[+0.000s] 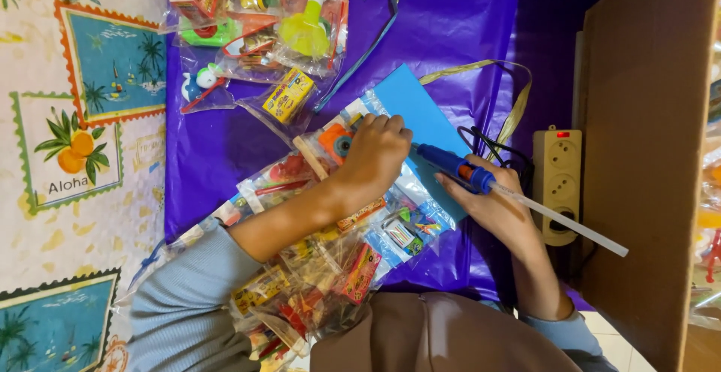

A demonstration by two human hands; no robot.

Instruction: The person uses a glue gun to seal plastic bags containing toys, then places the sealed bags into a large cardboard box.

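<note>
My left hand (375, 154) lies curled, knuckles up, on a clear toy packet (353, 222), pressing where the packet meets a blue card (417, 109). The packet holds small coloured toys and sweets. My right hand (499, 210) grips a blue glue gun (451, 165) with an orange ring. Its tip points at the blue card just beside my left hand's fingers. A long white glue stick (571, 225) juts out of the gun's back towards the right. More filled packets (300, 297) lie stacked under my left forearm.
A purple sheet (218, 154) covers the work area, on a tablecloth with a fruit and palm print (75, 139). A pile of toy packets (263, 26) lies at the top. A beige power strip (557, 184), a black cable (488, 145), a gold ribbon (514, 109) and a cardboard box (646, 154) are on the right.
</note>
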